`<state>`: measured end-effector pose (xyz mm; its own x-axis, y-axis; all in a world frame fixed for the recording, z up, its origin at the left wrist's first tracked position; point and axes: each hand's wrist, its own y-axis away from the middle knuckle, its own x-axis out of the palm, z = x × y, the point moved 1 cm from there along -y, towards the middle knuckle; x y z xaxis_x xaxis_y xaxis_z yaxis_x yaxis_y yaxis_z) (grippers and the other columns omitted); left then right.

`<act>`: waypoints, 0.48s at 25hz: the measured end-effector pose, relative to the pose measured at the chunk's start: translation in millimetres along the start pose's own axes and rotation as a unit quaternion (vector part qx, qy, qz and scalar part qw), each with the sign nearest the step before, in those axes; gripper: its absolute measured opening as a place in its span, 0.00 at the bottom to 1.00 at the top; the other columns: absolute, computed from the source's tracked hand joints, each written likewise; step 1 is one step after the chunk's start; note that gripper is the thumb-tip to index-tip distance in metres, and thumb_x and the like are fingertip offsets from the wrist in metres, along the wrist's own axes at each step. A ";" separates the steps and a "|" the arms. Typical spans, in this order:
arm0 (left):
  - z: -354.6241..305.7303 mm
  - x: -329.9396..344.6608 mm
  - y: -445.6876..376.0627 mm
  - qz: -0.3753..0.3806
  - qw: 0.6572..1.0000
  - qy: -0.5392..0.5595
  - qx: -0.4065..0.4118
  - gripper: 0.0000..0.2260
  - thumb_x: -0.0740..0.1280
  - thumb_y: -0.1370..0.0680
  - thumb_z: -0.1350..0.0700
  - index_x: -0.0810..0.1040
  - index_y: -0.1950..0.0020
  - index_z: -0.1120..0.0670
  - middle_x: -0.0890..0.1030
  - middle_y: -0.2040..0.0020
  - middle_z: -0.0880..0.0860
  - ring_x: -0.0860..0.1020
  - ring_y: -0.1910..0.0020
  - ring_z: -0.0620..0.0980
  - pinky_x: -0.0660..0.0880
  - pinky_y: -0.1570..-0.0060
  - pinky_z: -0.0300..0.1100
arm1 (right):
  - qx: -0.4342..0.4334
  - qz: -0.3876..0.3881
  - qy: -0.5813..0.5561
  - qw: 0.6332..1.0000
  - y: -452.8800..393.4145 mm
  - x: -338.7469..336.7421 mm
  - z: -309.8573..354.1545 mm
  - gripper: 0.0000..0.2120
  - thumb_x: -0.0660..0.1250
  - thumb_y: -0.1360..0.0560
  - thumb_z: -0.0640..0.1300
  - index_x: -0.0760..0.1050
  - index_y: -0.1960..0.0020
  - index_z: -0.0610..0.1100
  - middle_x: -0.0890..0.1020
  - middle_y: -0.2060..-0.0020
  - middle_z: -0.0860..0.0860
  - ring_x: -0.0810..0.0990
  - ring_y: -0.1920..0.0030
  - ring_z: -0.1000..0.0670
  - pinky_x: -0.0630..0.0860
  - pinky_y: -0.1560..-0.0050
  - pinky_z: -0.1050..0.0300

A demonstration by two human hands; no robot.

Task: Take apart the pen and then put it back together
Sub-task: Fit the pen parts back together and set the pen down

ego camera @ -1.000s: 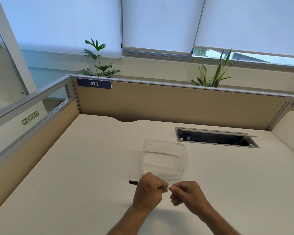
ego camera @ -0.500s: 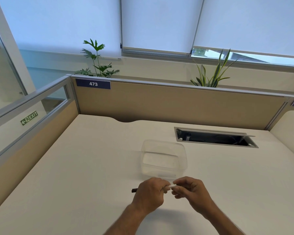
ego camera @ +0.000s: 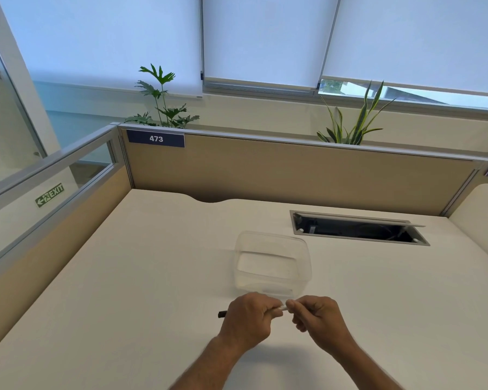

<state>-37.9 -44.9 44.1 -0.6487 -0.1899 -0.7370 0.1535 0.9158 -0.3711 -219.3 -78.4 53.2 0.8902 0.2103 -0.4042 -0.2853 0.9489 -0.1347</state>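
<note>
A pen lies level between my two hands above the desk. My left hand is closed around its barrel, and the pen's black end sticks out to the left of that fist. My right hand pinches the pale right end with thumb and fingertips. Only a short white stretch of the pen shows between the hands; the rest is hidden in my fingers.
A clear plastic container stands just beyond my hands. An open cable hatch is set into the desk at the back right. Beige partition walls close the desk at the back and left.
Both hands have drifted slightly toward me with the pen still held between them. The gap between them stays small.
</note>
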 end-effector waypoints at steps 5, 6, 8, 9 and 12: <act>1.2 -3.6 0.2 -0.024 1.000 0.005 -0.009 0.07 0.69 0.26 0.48 0.83 0.50 0.46 0.86 0.58 0.44 0.77 0.61 0.46 0.76 0.62 0.42 | 0.011 0.009 0.021 1.000 0.9 1.0 -2.5 0.15 0.73 0.25 0.43 0.83 0.70 0.49 0.80 0.79 0.51 0.76 0.78 0.55 0.73 0.74 0.62; 1.0 -4.5 -0.2 -0.024 1.000 0.008 -0.012 0.07 0.70 0.27 0.49 0.84 0.50 0.46 0.86 0.58 0.44 0.77 0.61 0.46 0.76 0.61 0.42 | 0.013 0.013 0.026 0.999 0.8 1.7 -2.5 0.15 0.73 0.25 0.44 0.83 0.70 0.47 0.79 0.79 0.51 0.76 0.78 0.55 0.73 0.74 0.62; 0.4 -5.8 -1.2 -0.026 1.000 0.007 -0.012 0.07 0.71 0.27 0.50 0.84 0.50 0.46 0.86 0.58 0.45 0.78 0.61 0.46 0.76 0.61 0.42 | 0.011 0.017 0.034 0.999 0.9 3.1 -2.0 0.14 0.72 0.24 0.45 0.82 0.69 0.45 0.80 0.79 0.51 0.76 0.77 0.55 0.74 0.73 0.62; -0.5 -6.2 -1.7 -0.024 1.000 0.002 -0.011 0.07 0.70 0.27 0.49 0.84 0.51 0.46 0.86 0.59 0.46 0.77 0.61 0.46 0.76 0.62 0.42 | 0.012 0.018 0.031 0.999 0.9 3.2 -2.1 0.15 0.70 0.24 0.47 0.82 0.68 0.46 0.81 0.77 0.50 0.78 0.77 0.54 0.75 0.73 0.61; -3.1 -7.1 -3.5 -0.002 1.000 -0.024 -0.013 0.08 0.65 0.24 0.47 0.82 0.51 0.46 0.84 0.62 0.48 0.76 0.63 0.47 0.76 0.64 0.44 | 0.016 0.031 0.019 0.999 4.1 -0.1 -5.9 0.15 0.65 0.21 0.52 0.80 0.63 0.48 0.84 0.69 0.46 0.82 0.71 0.50 0.79 0.71 0.56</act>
<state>-36.2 -45.7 52.4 -0.6135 -0.2098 -0.7613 0.1311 0.9236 -0.3602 -222.6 -75.9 47.3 0.8570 0.2606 -0.4445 -0.3279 0.9413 -0.0802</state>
